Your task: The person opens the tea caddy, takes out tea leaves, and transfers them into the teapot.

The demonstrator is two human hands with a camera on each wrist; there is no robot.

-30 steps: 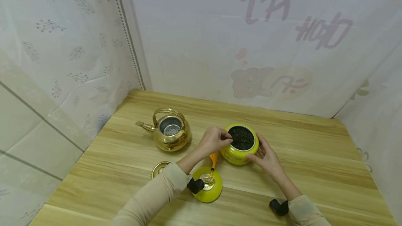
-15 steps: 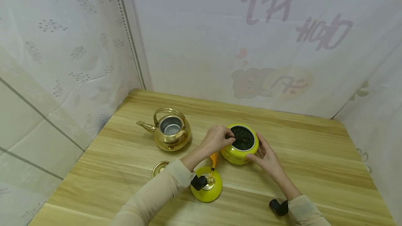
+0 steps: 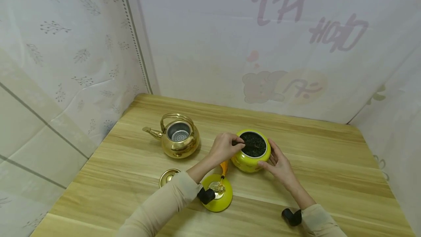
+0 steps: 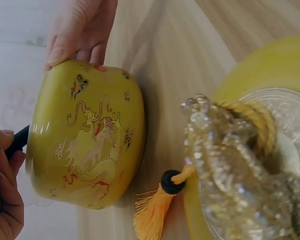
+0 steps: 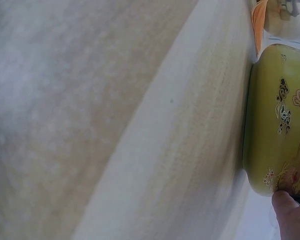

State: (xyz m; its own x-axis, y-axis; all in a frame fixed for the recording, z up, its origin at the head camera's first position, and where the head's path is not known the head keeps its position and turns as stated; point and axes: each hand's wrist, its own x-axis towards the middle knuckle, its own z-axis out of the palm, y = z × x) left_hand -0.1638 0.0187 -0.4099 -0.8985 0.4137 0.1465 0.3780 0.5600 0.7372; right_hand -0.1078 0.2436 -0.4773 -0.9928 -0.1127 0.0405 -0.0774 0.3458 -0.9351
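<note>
A yellow jar (image 3: 249,161) painted with dragons stands mid-table, full of dark tea leaves (image 3: 254,145). My left hand (image 3: 237,144) is at its left rim and pinches a thin black tool (image 4: 19,141) that reaches over the leaves. My right hand (image 3: 269,155) grips the jar's right side, thumb low and fingers at the rim. In the left wrist view the jar (image 4: 85,140) lies between the right hand's fingers (image 4: 80,35) and the left hand's fingers (image 4: 5,200). In the right wrist view the jar (image 5: 277,115) has a fingertip (image 5: 290,212) against it.
The jar's yellow lid (image 3: 222,200), with a glass knob (image 4: 230,165) and an orange tassel (image 4: 152,217), lies upside down in front of the jar. A gold kettle (image 3: 179,140) stands open at the left, and its lid (image 3: 167,176) lies nearer. White sheets wall the table.
My left hand's fingers have shifted slightly at the jar's mouth with the black tool. The right hand and the jar have stayed put.
</note>
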